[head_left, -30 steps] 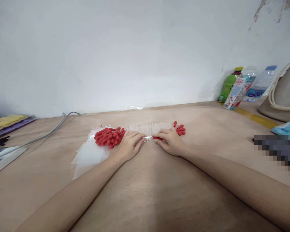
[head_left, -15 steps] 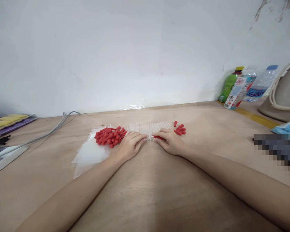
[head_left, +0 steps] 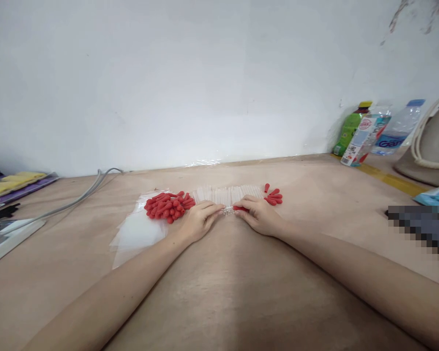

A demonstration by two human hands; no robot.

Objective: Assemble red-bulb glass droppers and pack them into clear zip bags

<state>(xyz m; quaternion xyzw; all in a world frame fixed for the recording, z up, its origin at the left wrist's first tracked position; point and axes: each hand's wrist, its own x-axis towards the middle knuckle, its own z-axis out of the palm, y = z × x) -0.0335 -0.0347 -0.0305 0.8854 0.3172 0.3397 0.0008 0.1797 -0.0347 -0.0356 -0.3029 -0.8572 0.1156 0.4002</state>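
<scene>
My left hand (head_left: 200, 219) pinches one end of a thin clear dropper tube (head_left: 227, 209). In my right hand (head_left: 261, 214), thumb and fingers close on a red rubber dropper bulb (head_left: 238, 208), whose mouth meets the tube's right end; whether the tube is inside it I cannot tell. Behind both hands lies a row of clear dropper tubes (head_left: 225, 195), side by side, partly hidden by my fingers. Left of my left hand is a heap of red bulbs (head_left: 164, 207). Several loose red bulbs (head_left: 274, 199) are scattered just beyond my right hand.
Clear plastic bags (head_left: 137, 236) lie partly under the heap. A grey cable (head_left: 76, 200) crosses the left side to a white tray (head_left: 25, 231). At the back right stand a green bottle (head_left: 347, 131), a carton-like printed container (head_left: 360, 141), a water bottle (head_left: 397, 131) and a beige bag (head_left: 437, 131).
Both hands stay almost in place, tube and red bulb still held end to end. The whole view has shifted very slightly.
</scene>
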